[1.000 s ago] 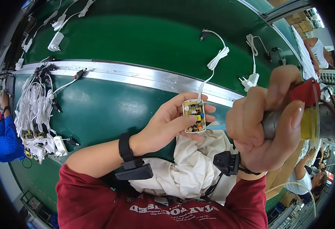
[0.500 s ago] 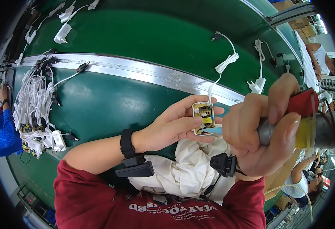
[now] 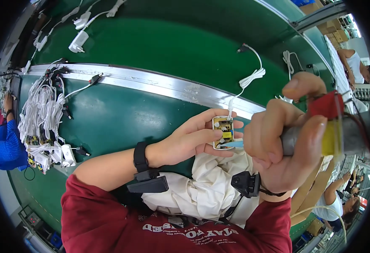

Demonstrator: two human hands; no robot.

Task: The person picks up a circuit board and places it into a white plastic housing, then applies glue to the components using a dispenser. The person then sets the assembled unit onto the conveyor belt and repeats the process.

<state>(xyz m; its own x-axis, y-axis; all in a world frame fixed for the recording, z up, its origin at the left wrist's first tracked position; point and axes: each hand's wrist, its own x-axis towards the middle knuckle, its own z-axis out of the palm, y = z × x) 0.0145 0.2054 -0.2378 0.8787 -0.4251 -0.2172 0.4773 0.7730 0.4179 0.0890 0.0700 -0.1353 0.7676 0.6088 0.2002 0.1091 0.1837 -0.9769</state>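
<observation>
Between the thumb and fingers of my left hand (image 3: 185, 137) is an open white power adapter case with a yellowish circuit board (image 3: 223, 134) inside. A white cable runs from its far end. My right hand (image 3: 278, 139) is wrapped around a thick grey glue dispenser (image 3: 294, 142) with yellow and red wrapping. Its tapered blue nozzle (image 3: 234, 144) points left, with the tip at the near end of the board. I cannot tell whether the tip touches it. The index finger is raised off the red part.
A bundle of white cables (image 3: 41, 111) with adapter boards lies at the left. Beyond a metal rail (image 3: 151, 84), a green belt (image 3: 172, 46) carries white adapters (image 3: 78, 41) and a coiled cable (image 3: 252, 76). White cloth (image 3: 206, 181) covers my lap. Other people sit at both sides.
My right index finger has lifted from the red part of the dispenser. The nozzle stays over the board's near end. The left hand keeps its hold, and the whole view has shifted slightly.
</observation>
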